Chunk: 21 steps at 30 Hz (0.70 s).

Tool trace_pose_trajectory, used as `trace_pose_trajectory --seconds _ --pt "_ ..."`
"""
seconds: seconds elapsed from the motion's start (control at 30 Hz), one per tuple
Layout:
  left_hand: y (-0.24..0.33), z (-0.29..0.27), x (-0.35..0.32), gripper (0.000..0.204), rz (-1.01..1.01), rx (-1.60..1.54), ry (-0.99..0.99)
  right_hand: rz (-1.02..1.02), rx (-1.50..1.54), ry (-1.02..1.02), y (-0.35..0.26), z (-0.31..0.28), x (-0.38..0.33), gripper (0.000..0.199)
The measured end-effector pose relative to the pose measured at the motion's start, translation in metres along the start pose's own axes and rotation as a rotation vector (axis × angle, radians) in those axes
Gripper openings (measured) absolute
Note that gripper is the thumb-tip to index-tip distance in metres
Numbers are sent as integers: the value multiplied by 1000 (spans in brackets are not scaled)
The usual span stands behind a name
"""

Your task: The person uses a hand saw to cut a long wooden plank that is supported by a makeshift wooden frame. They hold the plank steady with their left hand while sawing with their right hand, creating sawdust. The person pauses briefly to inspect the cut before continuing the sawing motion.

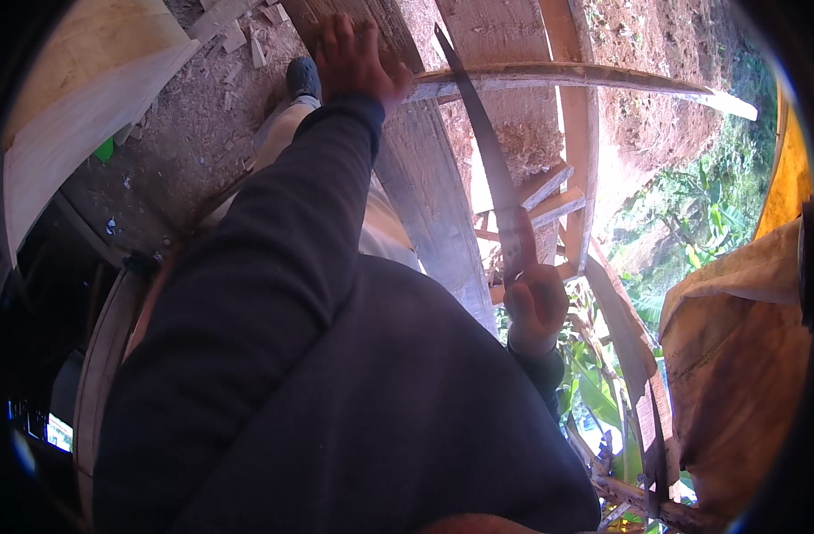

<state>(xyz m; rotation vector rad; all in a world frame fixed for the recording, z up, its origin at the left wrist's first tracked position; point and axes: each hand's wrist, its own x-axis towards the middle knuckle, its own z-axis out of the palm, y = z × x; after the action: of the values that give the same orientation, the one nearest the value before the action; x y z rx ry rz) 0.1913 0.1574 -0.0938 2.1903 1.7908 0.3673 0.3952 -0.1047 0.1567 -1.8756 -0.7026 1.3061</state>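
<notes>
My right hand (537,303) is wrapped around the handle of a handsaw (490,160). The long, dark blade points up and away and tapers to a narrow tip. Near its far end the blade crosses a slim wooden strip (603,76). My left hand (357,64) lies on a wide weathered plank (438,205) with its fingers spread. The strip's left end meets the plank beside the heel of this hand; whether the palm covers part of it I cannot tell. The strip's other end sticks out to the right past the planks.
A pale curved wood sheet (77,116) stands at the left. Wood scraps (257,49) litter the dirt floor near a shoe (303,78). Short crossed sticks (554,200) lie beyond the plank. Brown sheeting (736,347) hangs at the right, with green plants (714,214) outside.
</notes>
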Motion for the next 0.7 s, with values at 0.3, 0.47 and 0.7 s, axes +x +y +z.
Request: trace_pose_trajectory --seconds 0.3,0.47,0.7 --pt "16 4 0 82 9 32 -22 -66 50 -5 11 83 182 8" --pt "2 -4 -3 79 -23 48 -6 -51 119 -87 11 1 25 8" --pt "-1 2 -5 81 -1 18 -1 -171 -75 -134 50 27 46 9"
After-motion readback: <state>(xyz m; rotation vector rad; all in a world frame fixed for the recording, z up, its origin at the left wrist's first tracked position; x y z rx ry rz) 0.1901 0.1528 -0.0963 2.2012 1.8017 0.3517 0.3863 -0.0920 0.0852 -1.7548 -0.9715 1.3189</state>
